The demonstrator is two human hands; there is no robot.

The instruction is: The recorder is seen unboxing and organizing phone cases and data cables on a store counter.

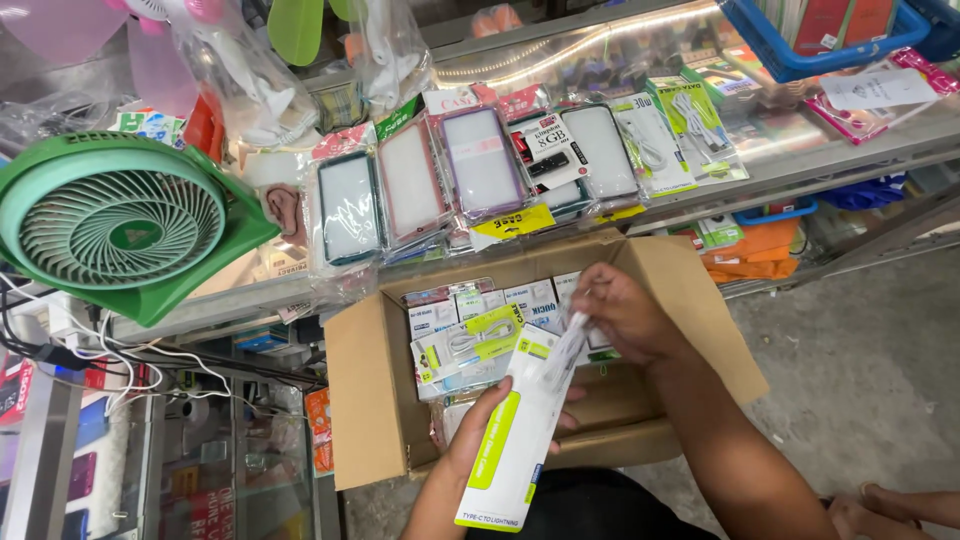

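Held upright over an open cardboard box (372, 400) at near centre: a long white and lime-green cable package (512, 440), left hand (490, 425) wrapped around its middle from behind, grip shut on it, right hand (620, 315) pinching the package's top edge just above, grip narrow on that edge. Inside the box, more white and green packets (470, 340) packed side by side, just left of the right hand. Beyond, a glass bench (800, 150) carrying bagged phone cases (410, 185), a green fan (120, 225) at far left, grey concrete floor (860, 370) at right.
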